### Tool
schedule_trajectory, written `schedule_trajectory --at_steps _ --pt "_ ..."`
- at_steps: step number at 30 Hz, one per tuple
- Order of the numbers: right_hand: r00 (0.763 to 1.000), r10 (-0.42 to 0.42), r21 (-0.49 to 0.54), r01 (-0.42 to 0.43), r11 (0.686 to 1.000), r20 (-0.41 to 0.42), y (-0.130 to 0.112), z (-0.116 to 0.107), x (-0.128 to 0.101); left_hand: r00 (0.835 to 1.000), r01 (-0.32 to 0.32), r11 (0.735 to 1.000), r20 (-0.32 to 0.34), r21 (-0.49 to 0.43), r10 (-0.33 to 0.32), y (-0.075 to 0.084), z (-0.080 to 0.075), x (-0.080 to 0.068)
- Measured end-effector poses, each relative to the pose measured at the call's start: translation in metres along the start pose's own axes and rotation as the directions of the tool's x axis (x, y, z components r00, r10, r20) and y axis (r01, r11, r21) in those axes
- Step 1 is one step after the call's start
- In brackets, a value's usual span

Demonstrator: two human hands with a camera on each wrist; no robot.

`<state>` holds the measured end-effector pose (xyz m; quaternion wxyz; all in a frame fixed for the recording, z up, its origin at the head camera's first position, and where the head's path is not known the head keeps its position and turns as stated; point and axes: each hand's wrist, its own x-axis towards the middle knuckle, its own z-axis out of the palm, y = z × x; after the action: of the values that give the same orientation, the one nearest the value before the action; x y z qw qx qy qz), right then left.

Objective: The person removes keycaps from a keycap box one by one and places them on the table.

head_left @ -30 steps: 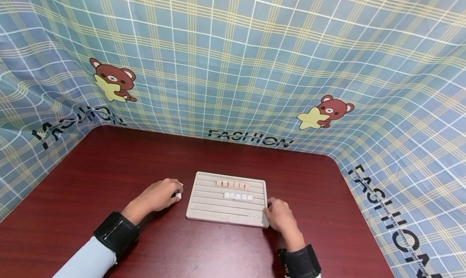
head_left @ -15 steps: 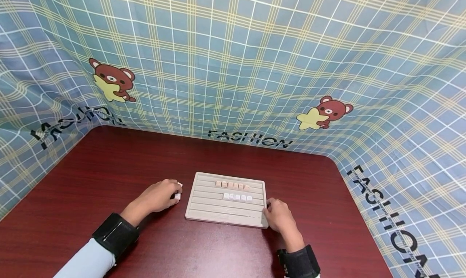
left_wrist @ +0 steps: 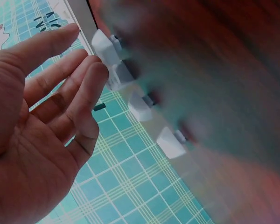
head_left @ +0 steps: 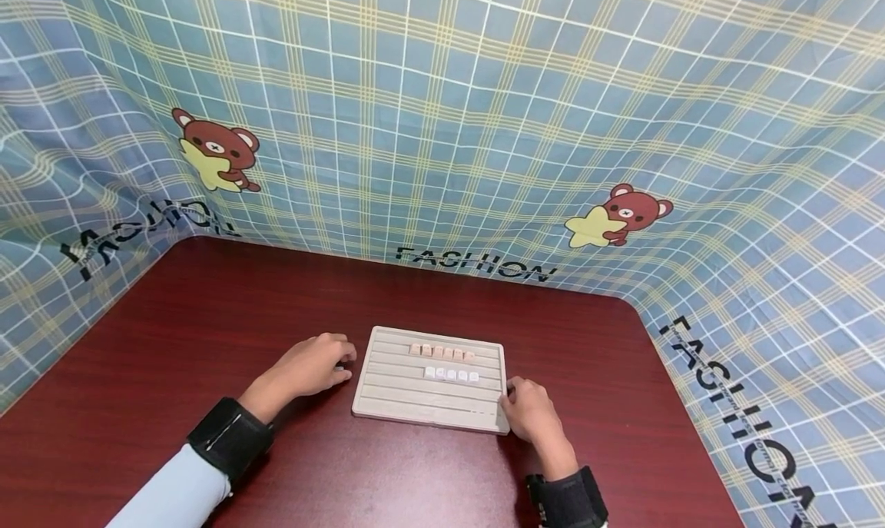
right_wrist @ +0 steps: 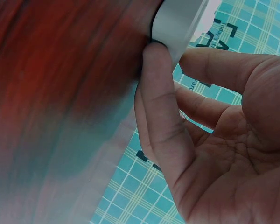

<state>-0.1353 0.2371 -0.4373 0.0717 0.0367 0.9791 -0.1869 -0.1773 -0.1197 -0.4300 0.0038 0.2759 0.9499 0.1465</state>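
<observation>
A beige grooved board (head_left: 387, 393) lies on the dark red table (head_left: 207, 320). It carries a row of pinkish tiles (head_left: 442, 351) and, below that, a row of white tiles (head_left: 452, 374). My left hand (head_left: 339, 363) rests on the table just off the board's left edge. In the left wrist view its nearly straight fingers (left_wrist: 91, 77) touch loose white tiles (left_wrist: 140, 106) lying in a line on the table. My right hand (head_left: 515, 397) is at the board's right front corner. The right wrist view shows its thumb (right_wrist: 154, 93) and fingers pinching the board's edge (right_wrist: 179, 18).
A blue plaid cloth with bear prints (head_left: 442, 128) walls the table at the back and on both sides. The table's rounded right corner (head_left: 632, 305) lies beyond the board. Black wrist straps (head_left: 231, 440) sit on both forearms.
My left hand slid a little to the right, towards the board, and now covers the white tile that showed by its fingertips. The right hand and the board stayed put.
</observation>
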Motion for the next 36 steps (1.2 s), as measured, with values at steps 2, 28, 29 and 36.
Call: schedule_trajectory --at_steps 2,28,29,36 --pt "1.0 0.004 0.003 -0.004 1.0 0.0 0.0 0.0 0.0 1.0 -0.002 1.0 0.006 0.002 0.002 0.002 -0.001 0.004" --pt "1.0 0.016 0.019 -0.016 1.0 -0.012 0.002 0.001 0.001 0.986 -0.167 0.986 -0.002 -0.018 0.167 0.033 0.015 0.076" --pt "1.0 0.016 0.019 -0.015 1.0 -0.01 0.002 0.001 0.001 0.986 -0.164 0.986 0.001 -0.031 0.164 0.034 0.015 0.078" --pt "1.0 0.016 0.02 -0.016 1.0 -0.007 0.003 0.002 0.001 0.989 -0.138 0.987 0.044 -0.086 0.142 0.039 0.019 0.084"
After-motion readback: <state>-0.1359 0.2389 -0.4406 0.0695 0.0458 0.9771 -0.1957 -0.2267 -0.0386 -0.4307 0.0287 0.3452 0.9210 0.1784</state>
